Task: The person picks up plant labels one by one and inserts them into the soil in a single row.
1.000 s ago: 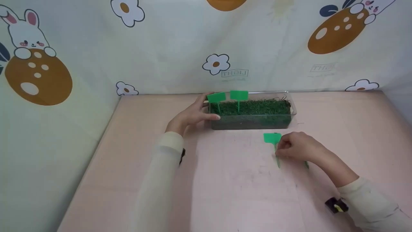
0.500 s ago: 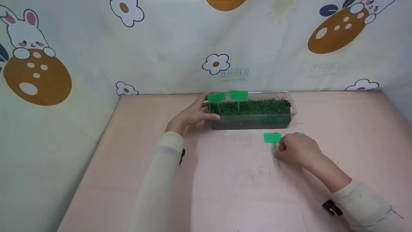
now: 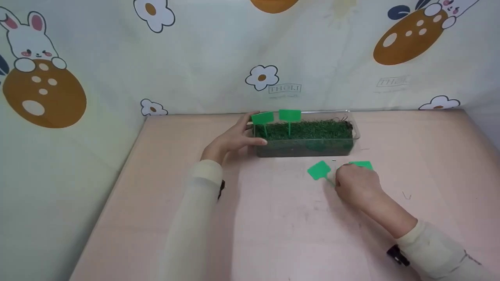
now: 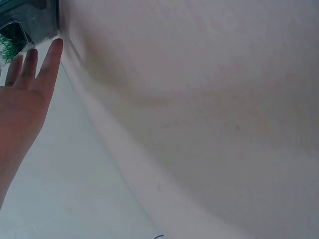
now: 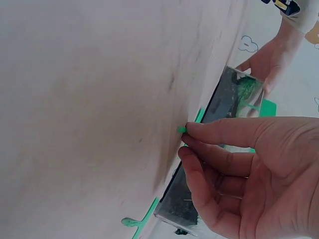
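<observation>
Green tags [image 3: 319,170], dark-green grass [image 3: 320,129], pink table [image 3: 281,230]

We look down on a pale pink desk [image 3: 281,249], faint smudges [image 3: 304,211] marking its surface close to the middle. On it we find a clear container [image 3: 285,150] of green grass [image 3: 318,128] standing near the far edge, just past 12 o'clock; a green label [image 3: 363,164], partly hidden in the head view, lies at 2, and a thin bent strand [image 3: 407,197] at 3.

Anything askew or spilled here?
Slightly: in the head view, the leftmost flat green T-shaped marker leans, unlike its upright neighbour, and a thin V-shaped strand lies stray on the pale pink tabletop.
</observation>
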Action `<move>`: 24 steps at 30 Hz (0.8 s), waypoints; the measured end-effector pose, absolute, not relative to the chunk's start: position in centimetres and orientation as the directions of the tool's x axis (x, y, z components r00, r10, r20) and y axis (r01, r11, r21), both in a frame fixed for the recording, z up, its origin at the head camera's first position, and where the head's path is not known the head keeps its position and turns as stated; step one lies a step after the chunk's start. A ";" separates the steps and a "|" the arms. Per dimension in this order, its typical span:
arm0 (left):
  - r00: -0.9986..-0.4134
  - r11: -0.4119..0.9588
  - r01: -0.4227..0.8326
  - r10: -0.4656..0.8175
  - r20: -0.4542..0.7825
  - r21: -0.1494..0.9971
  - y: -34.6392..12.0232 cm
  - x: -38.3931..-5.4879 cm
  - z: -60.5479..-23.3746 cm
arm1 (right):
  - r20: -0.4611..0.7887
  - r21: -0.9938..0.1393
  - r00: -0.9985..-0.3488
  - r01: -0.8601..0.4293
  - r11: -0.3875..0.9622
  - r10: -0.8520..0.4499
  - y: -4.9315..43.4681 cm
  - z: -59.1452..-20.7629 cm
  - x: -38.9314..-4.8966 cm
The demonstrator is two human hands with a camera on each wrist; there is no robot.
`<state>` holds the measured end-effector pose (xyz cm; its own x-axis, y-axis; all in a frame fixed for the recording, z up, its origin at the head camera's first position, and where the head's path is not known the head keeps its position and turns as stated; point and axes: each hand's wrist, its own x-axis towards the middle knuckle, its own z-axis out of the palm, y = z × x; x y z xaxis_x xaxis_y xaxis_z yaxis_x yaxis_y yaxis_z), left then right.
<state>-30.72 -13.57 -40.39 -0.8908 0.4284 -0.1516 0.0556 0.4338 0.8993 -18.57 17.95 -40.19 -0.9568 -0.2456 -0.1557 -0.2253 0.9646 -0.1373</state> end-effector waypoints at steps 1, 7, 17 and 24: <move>-0.890 0.434 0.054 0.429 -0.153 0.899 -13.6 -30.7 -40.4 | -0.145 -0.142 -0.958 -0.227 0.963 -0.247 18.0 -40.3 -18.6; -0.890 0.431 0.048 0.429 -0.158 0.901 -13.6 -30.9 -40.5 | -0.104 -0.163 -0.958 -0.247 0.955 -0.266 18.3 -41.0 -18.7; -0.893 0.423 0.049 0.425 -0.150 0.905 -13.6 -30.7 -40.5 | -0.016 -0.248 -0.942 -0.320 0.914 -0.334 18.6 -41.1 -18.8; -0.892 0.437 0.065 0.429 -0.144 0.897 -13.6 -30.7 -40.4 | 0.066 -0.360 -0.931 -0.357 0.862 -0.358 18.6 -41.0 -18.8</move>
